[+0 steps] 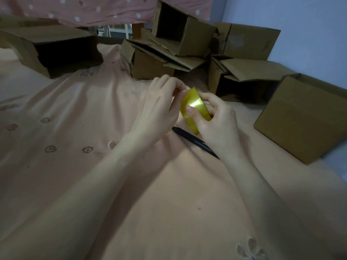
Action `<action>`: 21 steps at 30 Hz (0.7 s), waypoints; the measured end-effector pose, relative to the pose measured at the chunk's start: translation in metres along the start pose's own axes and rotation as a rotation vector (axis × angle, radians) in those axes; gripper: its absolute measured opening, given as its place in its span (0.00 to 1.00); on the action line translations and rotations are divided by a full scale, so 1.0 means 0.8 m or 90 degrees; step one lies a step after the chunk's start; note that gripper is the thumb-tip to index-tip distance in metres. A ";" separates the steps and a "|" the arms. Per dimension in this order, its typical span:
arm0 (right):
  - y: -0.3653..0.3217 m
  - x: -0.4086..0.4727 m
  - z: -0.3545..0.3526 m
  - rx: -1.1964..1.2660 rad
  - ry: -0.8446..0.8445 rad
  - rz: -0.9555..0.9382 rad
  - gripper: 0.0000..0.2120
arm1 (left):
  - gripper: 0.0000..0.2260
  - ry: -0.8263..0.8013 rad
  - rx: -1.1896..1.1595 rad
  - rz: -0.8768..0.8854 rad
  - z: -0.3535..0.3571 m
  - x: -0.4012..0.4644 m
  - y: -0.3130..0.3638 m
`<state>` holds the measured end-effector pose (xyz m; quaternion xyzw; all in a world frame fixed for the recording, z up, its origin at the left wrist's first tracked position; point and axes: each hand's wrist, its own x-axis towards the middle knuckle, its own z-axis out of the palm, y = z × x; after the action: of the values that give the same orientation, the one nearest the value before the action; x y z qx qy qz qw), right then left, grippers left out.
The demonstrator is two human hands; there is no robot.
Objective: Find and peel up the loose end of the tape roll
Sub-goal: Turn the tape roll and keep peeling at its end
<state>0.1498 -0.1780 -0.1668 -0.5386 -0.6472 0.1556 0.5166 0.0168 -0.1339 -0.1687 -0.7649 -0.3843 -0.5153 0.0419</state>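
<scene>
My right hand [216, 121] grips the yellow tape roll [195, 109], thumb pressed on its outer face, fingers curled behind. Left hand [161, 102] has fingertips curled at the roll's top edge; can't tell if they pinch a loose end. Roll's held just above a black pen [195, 142] on the peach bedsheet [75, 128]. Cardboard boxes [187, 44] sit beyond, one box [302, 119] to the right.

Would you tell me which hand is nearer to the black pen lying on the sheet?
Right. The right hand is directly above the black pen, gripping the tape roll; the left hand is up-left of it.
</scene>
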 end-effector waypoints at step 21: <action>0.003 0.000 0.003 0.072 -0.025 0.047 0.14 | 0.05 -0.016 -0.188 -0.220 -0.001 -0.002 0.008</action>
<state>0.1489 -0.1766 -0.1696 -0.5290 -0.6267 0.2216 0.5275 0.0200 -0.1393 -0.1673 -0.6918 -0.4306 -0.5559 -0.1645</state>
